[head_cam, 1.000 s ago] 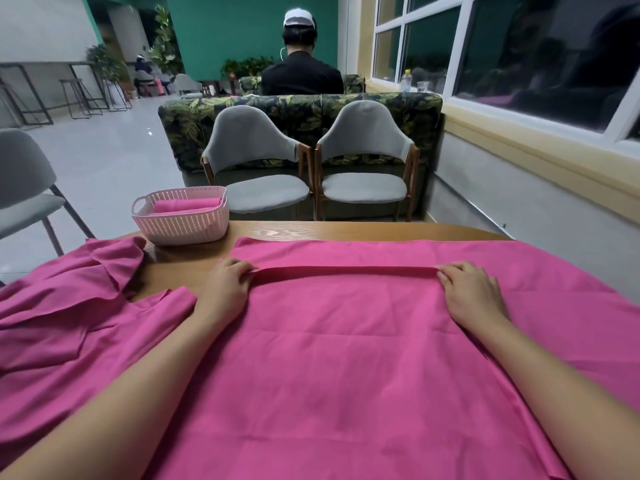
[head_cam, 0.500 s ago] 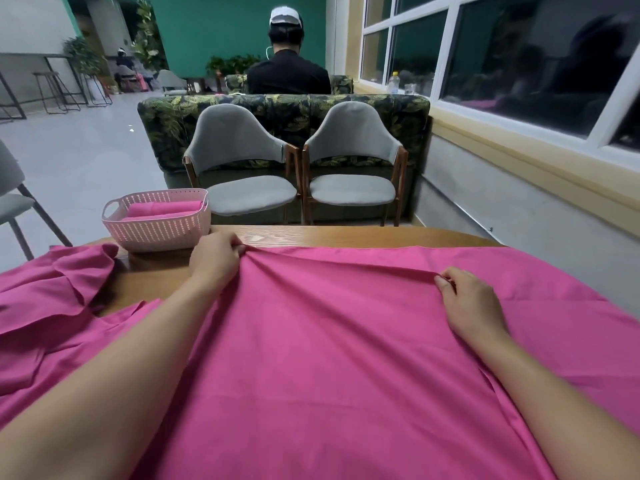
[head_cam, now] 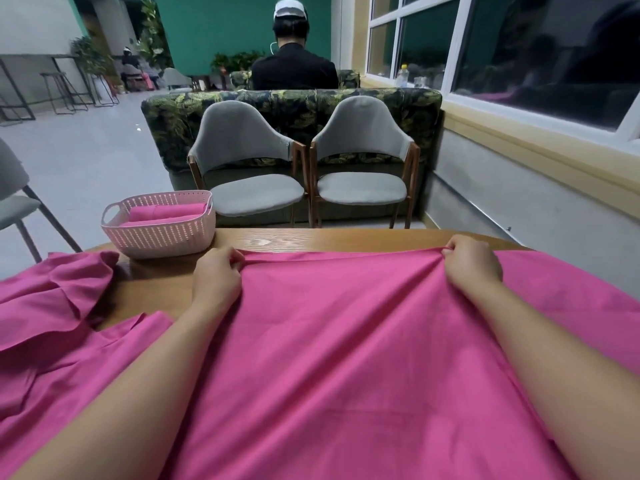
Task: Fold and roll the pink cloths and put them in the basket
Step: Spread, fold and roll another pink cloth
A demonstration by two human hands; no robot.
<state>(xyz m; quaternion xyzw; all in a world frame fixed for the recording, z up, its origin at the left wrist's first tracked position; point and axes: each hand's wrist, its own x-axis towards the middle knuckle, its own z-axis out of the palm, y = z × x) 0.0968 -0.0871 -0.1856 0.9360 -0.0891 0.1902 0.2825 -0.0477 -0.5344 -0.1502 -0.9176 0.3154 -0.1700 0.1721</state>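
Wooden table [head_cam: 346,239] in a café-like room, draped with a pink cloth [head_cam: 329,341]. Left hand [head_cam: 216,275] and right hand [head_cam: 471,263] each pinch its far edge. Folding seems underway; next, both ends should travel evenly. Bare wood lies beyond the edge; the basket [head_cam: 159,237], holding rolled cloths [head_cam: 162,213], sits near the left hand.

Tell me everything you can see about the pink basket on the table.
The basket is pale pink plastic, oblong with rounded corners. Its walls are pierced by rows of small slots, and there is a cut-out handle at its left end. It stands upright at the far left of the wooden table. Two rolled cloths, bright pink, lie lengthwise inside, below the rim. Nothing grips it: the left hand, pinching the spread cloth, is close by to its right but apart.
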